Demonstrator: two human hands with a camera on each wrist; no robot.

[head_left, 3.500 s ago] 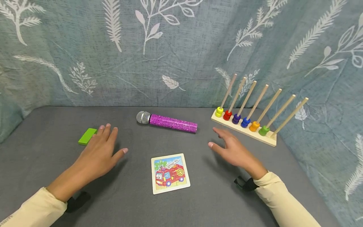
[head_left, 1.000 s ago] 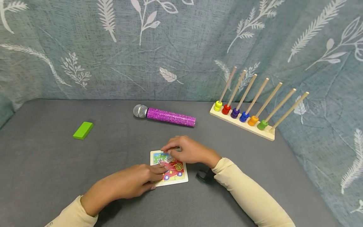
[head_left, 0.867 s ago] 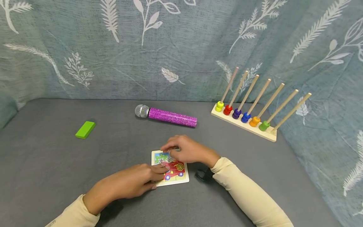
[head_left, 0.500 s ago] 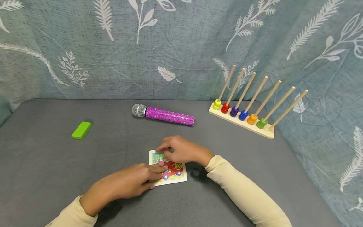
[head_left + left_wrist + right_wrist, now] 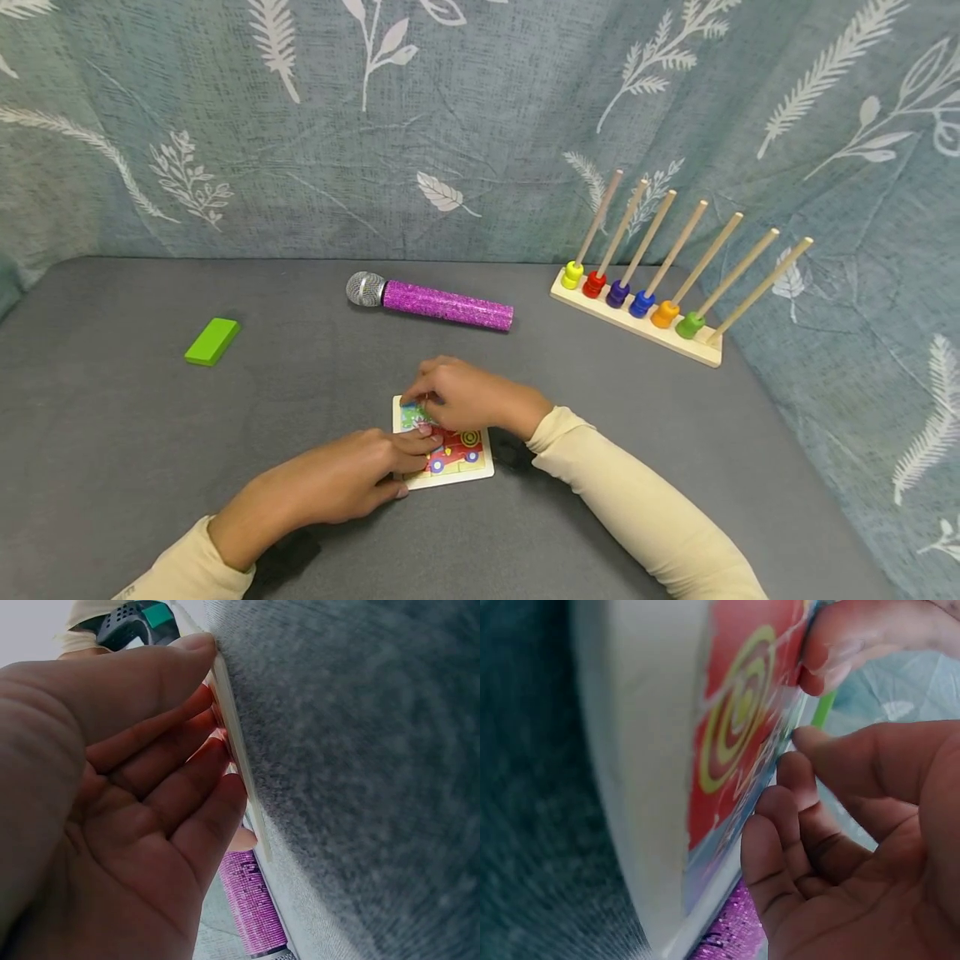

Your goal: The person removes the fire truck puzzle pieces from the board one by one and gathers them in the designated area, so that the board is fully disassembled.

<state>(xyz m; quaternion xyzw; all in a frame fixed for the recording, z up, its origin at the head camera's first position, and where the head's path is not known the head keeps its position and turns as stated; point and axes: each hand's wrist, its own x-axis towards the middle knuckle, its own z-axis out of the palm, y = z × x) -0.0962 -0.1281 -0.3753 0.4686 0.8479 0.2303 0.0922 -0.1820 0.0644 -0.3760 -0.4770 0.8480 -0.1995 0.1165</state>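
A square fire-truck jigsaw puzzle in a pale wooden frame lies flat on the grey cloth, partly covered by both hands. My left hand rests its fingers on the picture's left part. Its thumb touches the frame's near edge in the left wrist view. Across the puzzle's far side reaches my right hand, fingers bent, tips at the far left corner. In the right wrist view, its thumb and fingertips meet the picture near the green tree part; whether they pinch a piece is hidden.
Beyond the puzzle lies a purple glittery microphone with a silver head. A green block sits at the left. At the back right stands a wooden peg counter with coloured beads. A patterned curtain hangs behind.
Both hands have come from apart onto the puzzle. Over the last second my right hand has slid left along its far side, while my left hand has stayed in place.
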